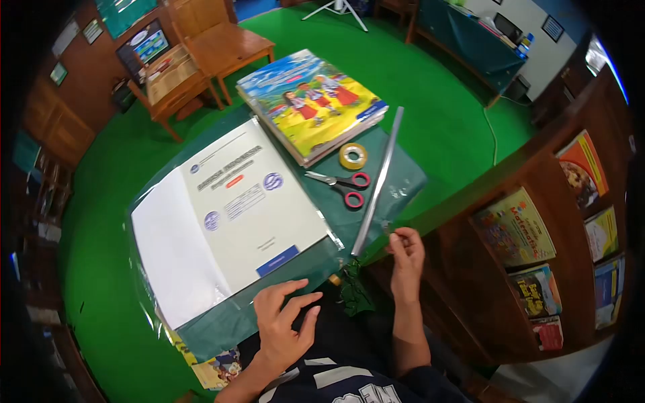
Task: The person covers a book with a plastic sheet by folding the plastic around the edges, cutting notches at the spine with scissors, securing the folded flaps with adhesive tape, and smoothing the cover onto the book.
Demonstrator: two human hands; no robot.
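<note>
An open book (243,232) lies on the green-covered table, with clear plastic film (329,252) showing around its edges. My left hand (285,322) is just below the book's lower edge, fingers spread and holding nothing. Over by the table's right corner, my right hand (407,258) has thumb and forefinger pinched together. A small clear scrap seems to be at its fingertips, too faint to name. Nearby lie scissors (342,184) with red-and-black handles, a roll of tape (353,156) and a long silvery strip (380,180) resembling a ruler.
Behind the scissors sits a stack of books (312,101) with a colourful cover on top. A wooden display rack (450,269) holding books stands close on the right. Wooden chairs (232,50) and a green-draped desk (463,40) are farther back on the green floor.
</note>
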